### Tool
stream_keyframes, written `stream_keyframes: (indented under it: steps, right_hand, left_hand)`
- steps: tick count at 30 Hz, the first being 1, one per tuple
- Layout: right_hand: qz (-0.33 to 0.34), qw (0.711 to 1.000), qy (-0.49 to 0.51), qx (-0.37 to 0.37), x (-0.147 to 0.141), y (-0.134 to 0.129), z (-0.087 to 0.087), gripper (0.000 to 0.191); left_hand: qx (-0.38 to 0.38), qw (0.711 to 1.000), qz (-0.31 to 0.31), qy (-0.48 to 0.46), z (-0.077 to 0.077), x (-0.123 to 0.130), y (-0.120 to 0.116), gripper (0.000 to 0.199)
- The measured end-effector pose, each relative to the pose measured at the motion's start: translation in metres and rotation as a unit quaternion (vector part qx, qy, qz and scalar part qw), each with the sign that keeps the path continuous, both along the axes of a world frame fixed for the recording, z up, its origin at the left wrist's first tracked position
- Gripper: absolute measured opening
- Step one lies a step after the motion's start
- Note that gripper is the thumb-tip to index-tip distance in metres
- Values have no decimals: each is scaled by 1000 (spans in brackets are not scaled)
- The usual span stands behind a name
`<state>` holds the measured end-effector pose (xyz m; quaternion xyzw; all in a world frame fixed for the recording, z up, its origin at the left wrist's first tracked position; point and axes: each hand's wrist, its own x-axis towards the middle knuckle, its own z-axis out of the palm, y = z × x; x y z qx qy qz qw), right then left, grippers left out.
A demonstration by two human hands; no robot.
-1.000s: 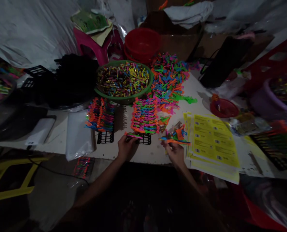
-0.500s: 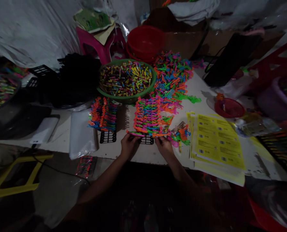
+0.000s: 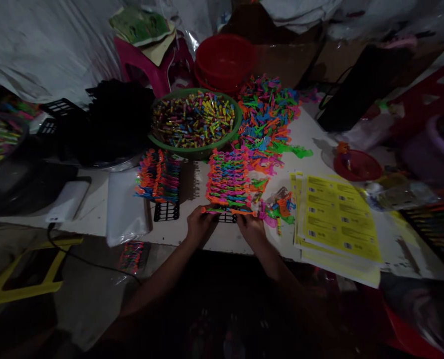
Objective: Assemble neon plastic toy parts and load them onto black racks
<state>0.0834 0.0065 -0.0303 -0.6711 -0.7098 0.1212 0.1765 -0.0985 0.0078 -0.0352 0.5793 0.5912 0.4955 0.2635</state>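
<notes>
My left hand (image 3: pixel 200 225) is closed at the front of a black slotted rack (image 3: pixel 227 217), its fingers at a thin pink-and-green plastic piece (image 3: pixel 210 210). On the rack's other side my right hand (image 3: pixel 253 230) pinches an orange plastic piece (image 3: pixel 247 213). Behind the fingers, rows of bright plastic pieces (image 3: pixel 228 177) stand packed along the rack. Fingertips are partly hidden and dark. To the left, a second black rack (image 3: pixel 167 211) carries similar rows of coloured pieces (image 3: pixel 158 177).
Behind the racks stands a green basin (image 3: pixel 190 151) of small coloured tubes, beside a heap of plastic pieces (image 3: pixel 268 117). Yellow printed sheets (image 3: pixel 339 214) lie right, clear plastic bags (image 3: pixel 126 209) left. A white power bank (image 3: pixel 68 202) trails a cable. Red basins (image 3: pixel 225 60) sit behind.
The orange piece at my right hand now lies across the rack's front, and my right hand has shifted slightly left. The pink-and-green piece has moved slightly right.
</notes>
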Motion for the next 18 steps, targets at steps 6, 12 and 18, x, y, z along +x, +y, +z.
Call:
stream_keyframes:
  steps: [6,12,18]
  right_hand:
    - [-2,1000,-19,0,-6,4,8,29]
    - [-4,1000,-25,11,-5,3,6,28]
    - [-14,999,-36,-9,-7,3,9,25]
  left_hand:
    - [-47,999,27,10,2,4,3,22]
    - [-65,995,18,68,4,3,5,20]
    - [-115,992,43,30,10,6,5,17]
